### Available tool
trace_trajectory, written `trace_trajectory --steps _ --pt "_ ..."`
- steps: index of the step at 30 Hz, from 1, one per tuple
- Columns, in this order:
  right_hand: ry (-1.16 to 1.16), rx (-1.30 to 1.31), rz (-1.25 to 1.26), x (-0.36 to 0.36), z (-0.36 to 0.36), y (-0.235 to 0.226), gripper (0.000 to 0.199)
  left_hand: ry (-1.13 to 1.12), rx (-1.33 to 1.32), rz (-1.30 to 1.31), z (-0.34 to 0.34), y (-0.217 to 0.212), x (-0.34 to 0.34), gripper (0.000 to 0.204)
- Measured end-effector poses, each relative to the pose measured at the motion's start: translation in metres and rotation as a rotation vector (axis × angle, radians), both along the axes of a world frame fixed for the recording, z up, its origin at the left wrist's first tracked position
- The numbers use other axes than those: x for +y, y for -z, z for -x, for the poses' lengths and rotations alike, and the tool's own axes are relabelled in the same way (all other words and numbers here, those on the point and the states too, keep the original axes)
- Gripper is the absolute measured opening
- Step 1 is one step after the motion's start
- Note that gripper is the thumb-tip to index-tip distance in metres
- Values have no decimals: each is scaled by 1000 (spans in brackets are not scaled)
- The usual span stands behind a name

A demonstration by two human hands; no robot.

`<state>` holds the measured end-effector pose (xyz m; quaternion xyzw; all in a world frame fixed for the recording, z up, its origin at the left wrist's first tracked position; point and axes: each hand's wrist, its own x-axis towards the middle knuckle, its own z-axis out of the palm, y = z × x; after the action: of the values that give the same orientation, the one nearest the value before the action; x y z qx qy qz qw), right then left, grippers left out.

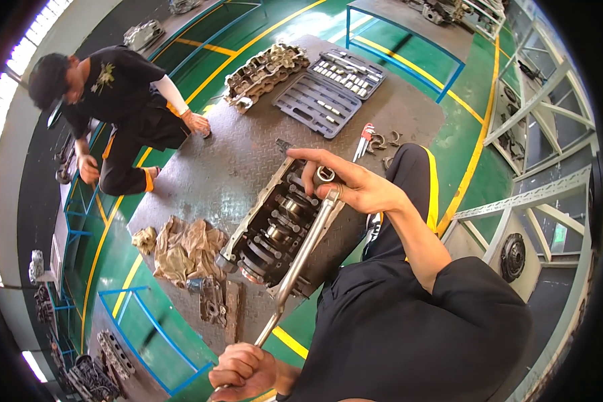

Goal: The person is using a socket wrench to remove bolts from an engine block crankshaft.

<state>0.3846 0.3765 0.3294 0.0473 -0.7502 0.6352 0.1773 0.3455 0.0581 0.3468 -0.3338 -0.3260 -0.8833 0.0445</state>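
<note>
Black shirt (409, 335) nearest, left hand (246, 368) and right hand (358, 184) wrap fingers round the wrench (303, 254) over the engine block (278, 231) by the surface (181, 187)'s near edge, where an ill-seated socket (325, 174) could slip

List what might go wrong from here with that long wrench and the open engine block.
The socket could slip from the right hand and drop in among the exposed crankshaft.
If the left hand loses the long socket wrench, its shaft might knock the engine block.
The block appears close to the near edge of the table, so a hard shove might shift it.
</note>
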Motion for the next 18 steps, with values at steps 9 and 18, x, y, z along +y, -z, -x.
trace_trajectory --steps 9,18 --pt "-20 123 975 -27 18 18 35 1 -141 -39 -6 14 -11 33" --pt "173 240 1305 -35 42 16 26 -15 -141 56 -15 26 20 52"
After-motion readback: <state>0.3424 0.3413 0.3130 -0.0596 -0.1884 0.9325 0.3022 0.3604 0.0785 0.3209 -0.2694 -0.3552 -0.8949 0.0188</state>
